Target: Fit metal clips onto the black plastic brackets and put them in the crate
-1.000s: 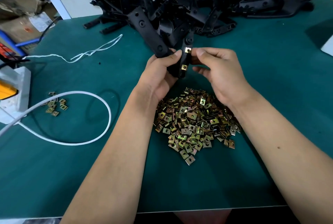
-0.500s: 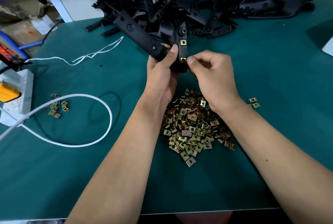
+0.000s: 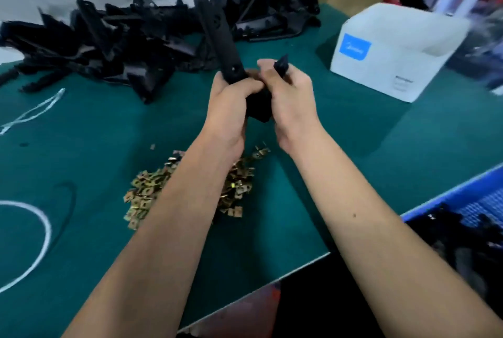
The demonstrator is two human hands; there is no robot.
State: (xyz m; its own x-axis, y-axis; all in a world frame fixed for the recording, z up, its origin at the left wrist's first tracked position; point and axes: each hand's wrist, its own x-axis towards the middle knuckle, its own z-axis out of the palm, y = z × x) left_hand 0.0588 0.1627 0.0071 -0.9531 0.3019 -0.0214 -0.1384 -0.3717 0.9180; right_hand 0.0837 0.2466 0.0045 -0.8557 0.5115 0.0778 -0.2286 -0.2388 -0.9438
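A black plastic bracket stands nearly upright above the green table, held by both hands at its lower end. My left hand grips its long arm from the left. My right hand curls round its shorter arm, whose tip pokes up past the fingers. The clips fitted on it are hidden by my fingers. A heap of brass-coloured metal clips lies on the table under my forearms. A blue crate with black brackets inside shows at the lower right, off the table's edge.
A big pile of loose black brackets fills the back of the table. A white box with a blue label stands at the back right. White cable loops at the left. The frame is motion-blurred.
The view has swung to the right, bringing the white box and blue crate into sight. The bracket has turned more upright, and my right hand went from pinching at a clip to gripping the bracket.
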